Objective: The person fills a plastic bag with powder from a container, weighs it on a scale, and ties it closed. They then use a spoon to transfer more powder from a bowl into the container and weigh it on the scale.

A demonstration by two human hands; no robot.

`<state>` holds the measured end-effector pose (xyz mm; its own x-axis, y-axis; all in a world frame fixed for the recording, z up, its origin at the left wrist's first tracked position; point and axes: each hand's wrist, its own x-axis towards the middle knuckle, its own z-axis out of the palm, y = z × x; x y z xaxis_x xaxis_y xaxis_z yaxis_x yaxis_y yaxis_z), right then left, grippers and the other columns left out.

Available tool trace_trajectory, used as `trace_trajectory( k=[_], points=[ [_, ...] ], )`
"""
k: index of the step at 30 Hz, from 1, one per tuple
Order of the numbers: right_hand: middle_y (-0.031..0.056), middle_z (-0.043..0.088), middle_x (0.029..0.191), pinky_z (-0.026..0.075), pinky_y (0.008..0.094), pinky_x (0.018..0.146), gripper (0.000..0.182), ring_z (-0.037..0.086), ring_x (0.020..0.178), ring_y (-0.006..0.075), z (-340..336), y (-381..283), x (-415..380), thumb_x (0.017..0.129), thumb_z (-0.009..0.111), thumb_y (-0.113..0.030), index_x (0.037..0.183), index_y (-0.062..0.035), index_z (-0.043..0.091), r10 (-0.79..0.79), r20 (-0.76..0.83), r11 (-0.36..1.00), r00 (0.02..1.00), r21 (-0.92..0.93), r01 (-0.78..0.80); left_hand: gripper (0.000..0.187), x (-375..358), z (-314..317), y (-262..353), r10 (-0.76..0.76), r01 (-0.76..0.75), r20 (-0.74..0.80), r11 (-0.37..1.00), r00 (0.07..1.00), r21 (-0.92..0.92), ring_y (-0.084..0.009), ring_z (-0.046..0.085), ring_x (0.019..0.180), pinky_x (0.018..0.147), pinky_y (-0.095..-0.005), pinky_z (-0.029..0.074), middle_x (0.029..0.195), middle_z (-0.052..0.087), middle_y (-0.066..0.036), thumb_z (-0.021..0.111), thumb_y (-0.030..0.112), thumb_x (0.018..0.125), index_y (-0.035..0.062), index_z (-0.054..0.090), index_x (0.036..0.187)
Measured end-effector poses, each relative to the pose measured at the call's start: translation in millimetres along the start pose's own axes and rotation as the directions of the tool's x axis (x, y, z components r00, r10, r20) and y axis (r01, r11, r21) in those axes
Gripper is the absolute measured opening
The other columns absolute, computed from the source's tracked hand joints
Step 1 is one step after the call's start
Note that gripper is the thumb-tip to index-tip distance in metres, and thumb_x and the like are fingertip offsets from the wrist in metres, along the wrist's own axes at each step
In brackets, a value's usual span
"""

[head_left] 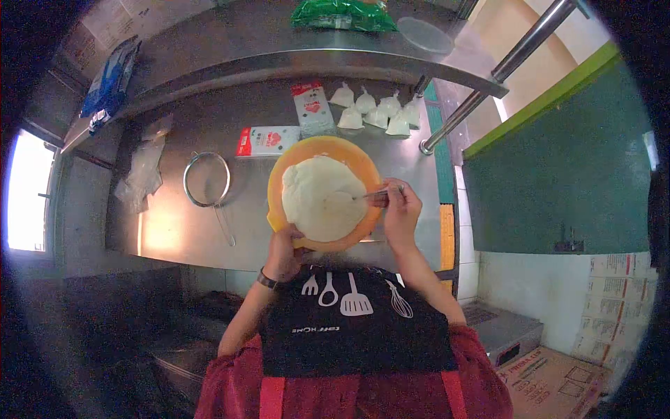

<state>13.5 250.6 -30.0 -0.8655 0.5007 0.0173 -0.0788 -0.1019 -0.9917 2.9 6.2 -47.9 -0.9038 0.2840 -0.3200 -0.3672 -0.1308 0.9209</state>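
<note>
An orange-yellow plastic bowl (276,199) full of white powder (321,195) stands at the front of the steel table. My left hand (283,253) is closed on the bowl's near-left rim, with a dark band on its wrist. On the other side, my right hand (401,213) grips a slim metal utensil (375,197) by its handle, over the right rim. The utensil's far end dips into the powder, so its head is hidden. Right behind the bowl lie two red-and-white printed packets (268,141).
A round wire sieve (206,179) lies to the left, near crumpled clear plastic bags (143,171). Several tied bags of white powder (377,112) sit at the back right. Above them runs a steel shelf (265,61) holding a green package (342,15). A metal post (460,115) stands right.
</note>
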Motion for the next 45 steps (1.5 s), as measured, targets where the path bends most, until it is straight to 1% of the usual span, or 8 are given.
trace_trajectory(
  k=[1,7,13,16,22,30,35,45],
  points=[
    [0.0104,0.065,0.086,0.056,0.0286,0.063,0.024,0.066,0.070,0.0161,-1.3,1.1,0.1,0.100,0.049,-0.017,0.103,0.0044,0.060,-0.005,-0.041,1.000,0.999,0.023,0.006,0.016,-1.0,2.6,4.2,-0.314,0.259,-0.099,0.894,0.944,-0.366,-0.0218,0.060,0.068,0.062,-0.0370,0.052,0.077,0.057,-0.007,0.048,0.019,0.090,0.0068,0.054,0.082],
    [0.0111,0.066,0.087,0.055,0.0279,0.061,0.025,0.066,0.068,0.0172,7.3,-7.2,-5.0,0.099,0.050,-0.017,0.104,0.0047,0.059,0.019,-0.077,0.999,0.997,0.029,-0.017,0.021,-14.2,-7.9,2.4,-0.288,0.244,-0.097,0.915,0.953,-0.321,-0.0232,0.062,0.084,0.078,-0.0406,0.054,0.088,0.060,-0.009,0.046,0.021,0.092,0.0036,0.054,0.099],
    [0.0109,0.066,0.087,0.055,0.0278,0.061,0.024,0.066,0.068,0.0165,12.4,-13.3,-10.0,0.099,0.048,-0.016,0.105,0.0046,0.060,-0.021,-0.072,1.000,0.997,-0.005,0.021,0.013,-14.5,2.3,9.6,-0.389,0.294,-0.105,0.822,0.915,-0.487,-0.0210,0.059,0.077,0.071,-0.0380,0.052,0.082,0.056,-0.006,0.048,0.019,0.091,0.0072,0.053,0.091],
    [0.0109,0.066,0.087,0.055,0.0282,0.061,0.024,0.065,0.068,0.0162,11.6,-12.1,-10.6,0.100,0.048,-0.016,0.105,0.0047,0.060,-0.054,-0.080,0.998,0.995,-0.030,0.052,0.018,-18.1,2.0,15.2,-0.402,0.315,-0.134,0.851,0.906,-0.420,-0.0253,0.061,0.085,0.076,-0.0387,0.053,0.095,0.059,-0.010,0.049,0.009,0.080,0.0024,0.054,0.095],
    [0.0111,0.065,0.086,0.056,0.0283,0.061,0.023,0.065,0.067,0.0160,10.4,-9.1,-10.6,0.100,0.048,-0.015,0.103,0.0047,0.059,-0.100,-0.100,0.995,0.990,0.008,0.101,0.016,-6.5,-20.5,-25.7,-0.337,0.267,-0.072,0.843,0.939,-0.467,-0.0236,0.061,0.080,0.076,-0.0363,0.053,0.087,0.059,-0.007,0.049,0.016,0.090,0.0039,0.055,0.099],
    [0.0123,0.065,0.086,0.056,0.0280,0.059,0.022,0.065,0.066,0.0174,8.6,-7.6,-11.8,0.100,0.046,-0.013,0.102,0.0050,0.059,-0.109,-0.128,0.994,0.986,-0.034,0.106,0.005,-13.6,-13.6,-14.5,-0.349,0.281,-0.069,0.843,0.934,-0.459,-0.0194,0.058,0.077,0.064,-0.0334,0.049,0.080,0.053,-0.004,0.052,0.011,0.080,0.0073,0.053,0.083],
    [0.0122,0.066,0.082,0.055,0.0291,0.057,0.018,0.065,0.062,0.0183,-2.4,8.4,-3.3,0.098,0.048,-0.011,0.103,0.0030,0.059,0.149,-0.209,0.964,0.967,0.246,-0.095,0.006,-16.1,-5.6,-5.0,-0.327,0.244,-0.113,0.858,0.938,-0.451,-0.0192,0.058,0.078,0.063,-0.0337,0.049,0.080,0.054,-0.004,0.052,0.009,0.079,0.0069,0.053,0.084],
    [0.0117,0.065,0.082,0.056,0.0289,0.057,0.018,0.064,0.060,0.0176,-28.8,-5.0,9.0,0.097,0.050,-0.010,0.104,0.0030,0.059,0.141,-0.322,0.934,0.936,0.356,-0.019,0.012,-24.2,-41.5,-13.3,-0.321,0.224,-0.145,0.861,0.936,-0.456,-0.0219,0.059,0.082,0.068,-0.0369,0.051,0.088,0.057,-0.006,0.049,0.008,0.076,0.0069,0.054,0.087]
  ],
)
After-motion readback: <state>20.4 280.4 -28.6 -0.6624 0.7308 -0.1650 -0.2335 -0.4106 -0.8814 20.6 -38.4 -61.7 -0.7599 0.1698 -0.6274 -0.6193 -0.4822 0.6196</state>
